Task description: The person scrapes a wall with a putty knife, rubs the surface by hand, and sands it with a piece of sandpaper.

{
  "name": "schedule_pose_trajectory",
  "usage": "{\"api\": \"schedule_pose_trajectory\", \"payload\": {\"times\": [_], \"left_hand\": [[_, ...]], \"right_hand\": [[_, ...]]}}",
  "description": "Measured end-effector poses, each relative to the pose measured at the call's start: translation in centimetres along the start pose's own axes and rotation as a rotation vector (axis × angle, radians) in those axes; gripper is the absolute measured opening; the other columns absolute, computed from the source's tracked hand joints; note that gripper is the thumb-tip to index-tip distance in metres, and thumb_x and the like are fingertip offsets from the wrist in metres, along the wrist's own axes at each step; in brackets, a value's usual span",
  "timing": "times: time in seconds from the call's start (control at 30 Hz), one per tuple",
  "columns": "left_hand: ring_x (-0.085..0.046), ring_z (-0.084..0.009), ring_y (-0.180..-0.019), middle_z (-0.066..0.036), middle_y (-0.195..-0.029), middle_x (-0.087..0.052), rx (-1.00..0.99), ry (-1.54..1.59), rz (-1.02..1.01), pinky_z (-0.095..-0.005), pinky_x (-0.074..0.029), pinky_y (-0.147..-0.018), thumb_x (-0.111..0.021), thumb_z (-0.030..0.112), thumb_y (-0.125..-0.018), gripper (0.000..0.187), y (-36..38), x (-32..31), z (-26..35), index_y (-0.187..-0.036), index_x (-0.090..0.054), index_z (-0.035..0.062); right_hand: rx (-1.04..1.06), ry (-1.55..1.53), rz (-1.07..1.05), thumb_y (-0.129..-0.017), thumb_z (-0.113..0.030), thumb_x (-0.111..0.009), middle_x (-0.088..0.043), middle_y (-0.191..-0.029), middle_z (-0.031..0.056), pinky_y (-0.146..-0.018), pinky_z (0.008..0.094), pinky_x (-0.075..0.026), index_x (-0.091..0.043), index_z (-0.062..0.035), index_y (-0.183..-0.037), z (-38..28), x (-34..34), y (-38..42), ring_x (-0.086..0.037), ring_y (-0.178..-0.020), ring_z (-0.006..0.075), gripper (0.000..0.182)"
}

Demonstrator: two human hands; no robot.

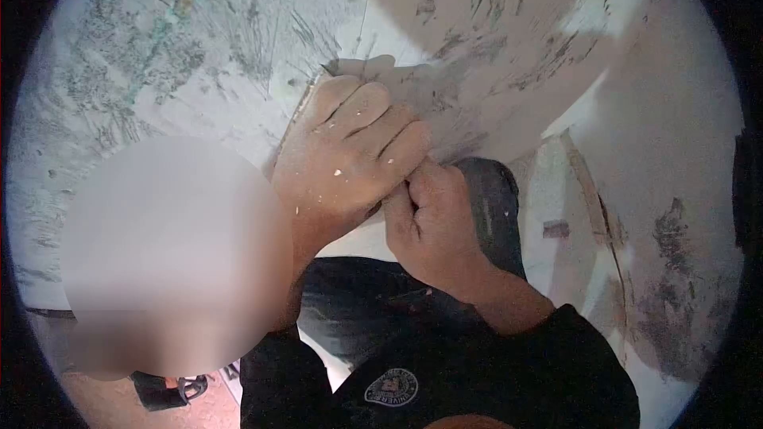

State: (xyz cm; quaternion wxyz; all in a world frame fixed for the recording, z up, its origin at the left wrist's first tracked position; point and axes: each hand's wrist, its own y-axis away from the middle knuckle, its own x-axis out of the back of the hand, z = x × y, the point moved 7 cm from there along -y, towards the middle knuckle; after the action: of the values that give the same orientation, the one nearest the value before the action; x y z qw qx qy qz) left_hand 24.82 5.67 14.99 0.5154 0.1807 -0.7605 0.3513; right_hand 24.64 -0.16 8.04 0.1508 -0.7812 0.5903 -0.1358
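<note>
My left hand (358,143), flecked with white bits, is closed in a fist close against a grey-white, streaked surface (509,56). A thin, straight, pale brown edge (296,123) shows along the thumb side of this fist, slanting up to a dark point above the knuckles. My right hand (433,226) is also closed, tucked against the little-finger side of the left one, its fingers curled tight. What the two fists grip is hidden inside them, and I cannot tell its kind.
My bent knee in dark trousers (494,206) is just right of my hands. A long crack (606,218) runs down the surface at right, near a small brown mark (556,229). A blurred round patch covers the left. A black object (163,392) lies on the reddish floor.
</note>
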Motion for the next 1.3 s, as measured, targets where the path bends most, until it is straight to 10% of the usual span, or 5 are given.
{"api": "schedule_pose_trajectory", "payload": {"times": [0.97, 1.3], "left_hand": [[-0.057, -0.0289, -0.095, -0.008, -0.086, -0.059, -0.066, -0.041, -0.204, -0.0439, -0.041, -0.093, -0.063, 0.019, -0.069, 0.023, -7.9, -0.8, 1.7, -0.087, -0.057, 0.0063], [-0.055, -0.0247, -0.117, -0.005, -0.108, -0.064, -0.025, -0.049, -0.01, -0.0437, -0.038, -0.108, -0.061, 0.015, -0.076, 0.03, -4.3, -1.0, 4.3, -0.106, -0.062, 0.0079]], "right_hand": [[0.062, -0.007, 0.215, -0.085, -0.006, -0.054, -0.054, -0.065, 0.025, -0.056, 0.048, -0.042, -0.054, 0.0044, -0.08, 0.9, 6.7, -1.2, -0.058, -0.063, 0.044, 0.011], [0.02, 0.001, 0.114, -0.092, -0.011, -0.053, -0.065, -0.088, 0.0196, -0.066, 0.0369, -0.047, -0.06, 0.004, -0.098, 1.2, 7.4, 0.8, -0.062, -0.074, 0.0242, 0.017]]}}
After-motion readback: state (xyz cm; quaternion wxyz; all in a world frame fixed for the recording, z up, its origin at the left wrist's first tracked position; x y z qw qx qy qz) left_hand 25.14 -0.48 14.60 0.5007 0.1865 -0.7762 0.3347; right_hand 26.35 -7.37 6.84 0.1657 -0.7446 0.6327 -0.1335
